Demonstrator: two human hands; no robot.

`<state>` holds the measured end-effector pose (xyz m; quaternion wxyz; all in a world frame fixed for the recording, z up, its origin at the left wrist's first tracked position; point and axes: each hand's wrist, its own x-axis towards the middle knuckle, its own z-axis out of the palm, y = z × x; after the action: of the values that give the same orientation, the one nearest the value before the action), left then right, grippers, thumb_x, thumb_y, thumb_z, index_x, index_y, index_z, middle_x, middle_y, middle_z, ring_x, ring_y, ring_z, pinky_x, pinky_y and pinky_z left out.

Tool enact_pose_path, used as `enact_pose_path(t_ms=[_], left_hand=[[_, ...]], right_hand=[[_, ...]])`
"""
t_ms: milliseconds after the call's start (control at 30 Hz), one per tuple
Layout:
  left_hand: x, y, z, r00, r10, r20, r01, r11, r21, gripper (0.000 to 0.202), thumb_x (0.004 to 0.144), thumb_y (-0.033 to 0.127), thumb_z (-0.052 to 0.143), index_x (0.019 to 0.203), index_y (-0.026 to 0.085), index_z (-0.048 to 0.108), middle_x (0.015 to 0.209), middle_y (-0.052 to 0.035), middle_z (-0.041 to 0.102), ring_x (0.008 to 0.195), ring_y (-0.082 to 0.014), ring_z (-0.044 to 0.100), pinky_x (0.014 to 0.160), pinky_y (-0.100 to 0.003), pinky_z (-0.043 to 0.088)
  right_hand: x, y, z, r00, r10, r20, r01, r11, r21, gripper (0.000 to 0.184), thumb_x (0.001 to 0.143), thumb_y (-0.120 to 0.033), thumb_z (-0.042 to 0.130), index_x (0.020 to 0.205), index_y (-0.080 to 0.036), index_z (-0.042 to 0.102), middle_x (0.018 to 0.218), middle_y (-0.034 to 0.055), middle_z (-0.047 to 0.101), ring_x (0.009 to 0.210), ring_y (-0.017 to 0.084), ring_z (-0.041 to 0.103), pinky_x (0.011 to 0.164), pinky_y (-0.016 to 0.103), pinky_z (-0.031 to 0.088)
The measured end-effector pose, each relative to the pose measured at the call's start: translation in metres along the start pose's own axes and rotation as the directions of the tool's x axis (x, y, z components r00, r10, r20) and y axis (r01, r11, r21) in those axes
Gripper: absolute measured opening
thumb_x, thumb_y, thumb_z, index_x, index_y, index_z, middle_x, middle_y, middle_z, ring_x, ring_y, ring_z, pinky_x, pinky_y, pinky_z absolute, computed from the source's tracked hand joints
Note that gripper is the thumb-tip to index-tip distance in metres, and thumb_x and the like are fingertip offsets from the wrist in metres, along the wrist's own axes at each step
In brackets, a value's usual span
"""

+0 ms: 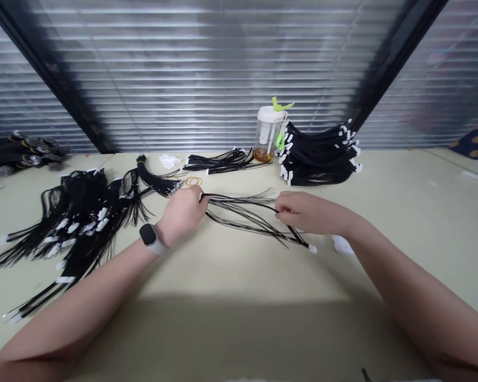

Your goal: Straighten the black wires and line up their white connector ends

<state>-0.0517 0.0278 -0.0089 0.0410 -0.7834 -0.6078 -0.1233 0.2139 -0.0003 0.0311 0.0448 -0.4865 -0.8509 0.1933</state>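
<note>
Several thin black wires (242, 215) stretch between my two hands above the table. My left hand (186, 208), with a watch on its wrist, is closed around one end of them, and a bit of white shows at its fingertips. Thumb and fingers of my right hand (298, 211) pinch the wires near their other end. Below the right hand a white connector (312, 248) tips the dark strands. What lies inside each grip is hidden by the fingers.
Black wire bundles with white connectors (83, 212) spread over the left of the table (231, 276). A tied wire bundle (155, 178), yellow rubber bands (193, 181) and a loose wire bunch (223, 161) lie behind my hands. A lidded cup (265, 135) stands beside a stacked wire pile (321, 156).
</note>
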Motion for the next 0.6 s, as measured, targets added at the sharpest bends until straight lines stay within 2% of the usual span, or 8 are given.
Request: enact_pose_path(t_ms=[67, 200, 300, 400, 533, 600], left_hand=[[-0.003, 0.003, 0.001, 1.0, -0.005, 0.021, 0.002, 0.993, 0.12, 0.029, 0.085, 0.027, 0.032, 0.087, 0.011, 0.056, 0.075, -0.0152, 0.065, 0.071, -0.026, 0.064, 0.06, -0.031, 0.043], [-0.008, 0.008, 0.0, 0.999, -0.003, 0.054, -0.008, 0.979, 0.203, 0.028, 0.084, 0.019, 0.03, 0.093, 0.007, 0.054, 0.069, -0.0162, 0.064, 0.065, -0.0277, 0.063, 0.055, -0.032, 0.043], [-0.01, 0.01, -0.002, 0.997, -0.01, 0.075, -0.012, 0.959, 0.282, 0.026, 0.081, 0.014, 0.031, 0.092, 0.007, 0.053, 0.068, -0.016, 0.063, 0.064, -0.027, 0.063, 0.053, -0.032, 0.043], [-0.013, 0.011, -0.004, 0.995, -0.018, 0.098, -0.014, 0.95, 0.31, 0.025, 0.077, 0.008, 0.032, 0.091, 0.007, 0.053, 0.068, -0.0156, 0.063, 0.066, -0.0263, 0.063, 0.054, -0.031, 0.044], [-0.018, 0.016, -0.008, 0.993, -0.02, 0.113, -0.017, 0.949, 0.315, 0.026, 0.072, 0.001, 0.034, 0.091, 0.007, 0.052, 0.068, -0.016, 0.063, 0.068, -0.0287, 0.064, 0.054, -0.031, 0.045], [-0.022, 0.02, -0.01, 0.993, -0.013, 0.121, -0.025, 0.949, 0.314, 0.026, 0.072, 0.0, 0.034, 0.09, 0.006, 0.052, 0.067, -0.0162, 0.063, 0.068, -0.0299, 0.065, 0.054, -0.032, 0.045]], right_hand=[[-0.006, -0.009, -0.003, 1.0, -0.001, 0.004, 0.001, 1.0, -0.001, 0.016, 0.076, -0.021, 0.041, 0.061, -0.018, 0.039, 0.073, 0.0013, 0.048, 0.065, 0.013, 0.042, 0.059, 0.026, 0.031], [-0.015, -0.022, -0.009, 0.999, 0.046, -0.006, -0.045, 0.998, 0.05, 0.015, 0.078, -0.023, 0.041, 0.064, -0.019, 0.039, 0.071, -0.0003, 0.048, 0.063, 0.012, 0.041, 0.055, 0.025, 0.031], [-0.015, -0.022, -0.012, 0.996, 0.087, 0.023, -0.09, 0.986, 0.143, 0.014, 0.079, -0.026, 0.041, 0.067, -0.019, 0.041, 0.068, -0.0005, 0.049, 0.062, 0.012, 0.042, 0.054, 0.024, 0.032], [-0.015, -0.02, -0.014, 0.991, 0.133, 0.034, -0.137, 0.96, 0.246, 0.011, 0.081, -0.025, 0.041, 0.072, -0.019, 0.044, 0.071, 0.0006, 0.057, 0.066, 0.013, 0.049, 0.058, 0.024, 0.035], [-0.02, -0.018, -0.021, 0.977, 0.207, -0.059, -0.184, 0.946, 0.268, 0.012, 0.084, -0.03, 0.04, 0.084, -0.022, 0.048, 0.056, -0.0033, 0.055, 0.052, 0.011, 0.046, 0.05, 0.024, 0.034], [-0.024, -0.016, -0.025, 0.975, 0.202, -0.095, -0.167, 0.941, 0.293, 0.018, 0.083, -0.036, 0.045, 0.092, -0.022, 0.052, 0.054, -0.0041, 0.052, 0.048, 0.01, 0.044, 0.047, 0.024, 0.033]])
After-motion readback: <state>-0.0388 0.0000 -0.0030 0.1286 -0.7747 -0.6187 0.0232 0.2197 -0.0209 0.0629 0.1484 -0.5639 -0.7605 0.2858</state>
